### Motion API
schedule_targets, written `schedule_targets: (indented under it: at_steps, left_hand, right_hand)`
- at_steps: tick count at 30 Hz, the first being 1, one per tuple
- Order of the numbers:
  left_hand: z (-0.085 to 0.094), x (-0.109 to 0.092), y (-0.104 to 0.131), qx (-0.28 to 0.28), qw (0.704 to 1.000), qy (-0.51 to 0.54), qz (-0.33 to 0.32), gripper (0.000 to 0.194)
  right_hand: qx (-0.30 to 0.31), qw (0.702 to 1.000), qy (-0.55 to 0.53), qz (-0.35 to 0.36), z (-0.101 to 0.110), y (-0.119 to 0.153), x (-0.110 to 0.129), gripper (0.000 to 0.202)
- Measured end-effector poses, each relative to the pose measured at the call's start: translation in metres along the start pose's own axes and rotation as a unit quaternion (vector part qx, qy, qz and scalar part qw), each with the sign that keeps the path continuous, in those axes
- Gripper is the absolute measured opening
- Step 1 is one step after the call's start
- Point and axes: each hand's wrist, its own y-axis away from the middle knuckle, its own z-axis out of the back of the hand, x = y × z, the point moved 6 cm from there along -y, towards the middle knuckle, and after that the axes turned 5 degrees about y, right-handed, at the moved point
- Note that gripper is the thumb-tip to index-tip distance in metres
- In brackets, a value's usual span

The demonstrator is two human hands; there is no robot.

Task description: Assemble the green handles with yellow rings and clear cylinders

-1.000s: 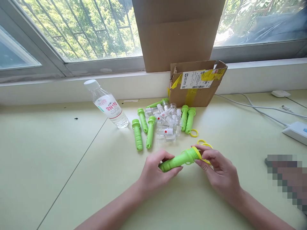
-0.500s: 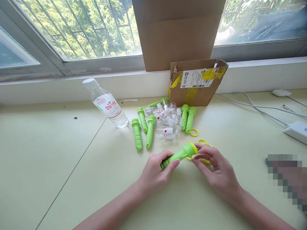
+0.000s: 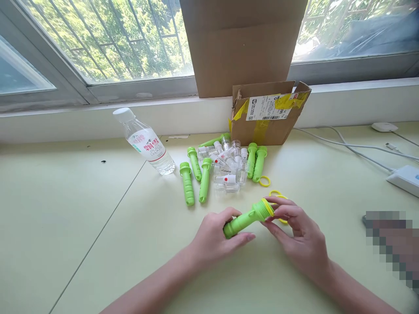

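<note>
My left hand [image 3: 214, 235] is closed round the lower part of a green plastic handle [image 3: 244, 221], its thumb lying along the near side. The handle tilts up to the right, and a yellow ring [image 3: 267, 207] sits around its wide threaded end. My right hand [image 3: 297, 235] pinches at that ring; its fingertips partly hide the rim. Just behind these fingers, more yellow rings [image 3: 275, 192] lie on the table, partly covered by the hand. Farther back, several green handles [image 3: 187, 185] lie around a pile of clear plastic tubes [image 3: 229, 168], some with white parts.
A tilted water bottle [image 3: 147, 144] is at the back left. An open cardboard box [image 3: 270, 115] stands behind the tubes against the sill. White cables [image 3: 353, 145] and a white power strip [image 3: 406, 179] lie at right, beyond a blurred-out object [image 3: 389, 244]. One loose yellow ring [image 3: 265, 181] lies near the handles.
The handle has shifted slightly right and turned in my left hand, whose thumb has moved off its top. My right fingers have moved farther round the yellow ring.
</note>
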Motion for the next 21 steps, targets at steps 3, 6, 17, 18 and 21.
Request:
schedule_targets:
  at_steps: [3, 6, 17, 18, 21]
  left_hand:
    - [-0.0005, -0.0004, 0.0016, -0.013, 1.000, 0.026, 0.011, 0.027]
    - [-0.0006, -0.0015, 0.0028, -0.017, 1.000, 0.025, 0.006, 0.024]
    - [0.0012, -0.0045, 0.0023, -0.031, 0.999, -0.011, -0.007, 0.026]
    - [0.0011, -0.0047, 0.0024, -0.033, 0.999, -0.016, -0.006, 0.027]
    - [0.0000, -0.0033, 0.0025, -0.030, 0.999, -0.020, 0.002, 0.030]
  right_hand:
    - [-0.002, 1.000, 0.012, 0.007, -0.0001, 0.0011, 0.0000, 0.024]
    - [0.005, 1.000, 0.015, 0.006, -0.0014, 0.0003, 0.0006, 0.023]
    - [0.027, 0.999, 0.020, -0.041, -0.0056, -0.0013, -0.0075, 0.019]
    - [0.025, 0.999, 0.022, -0.041, -0.0050, -0.0010, -0.0076, 0.018]
    - [0.019, 0.999, 0.028, -0.042, -0.0029, -0.0005, -0.0076, 0.017]
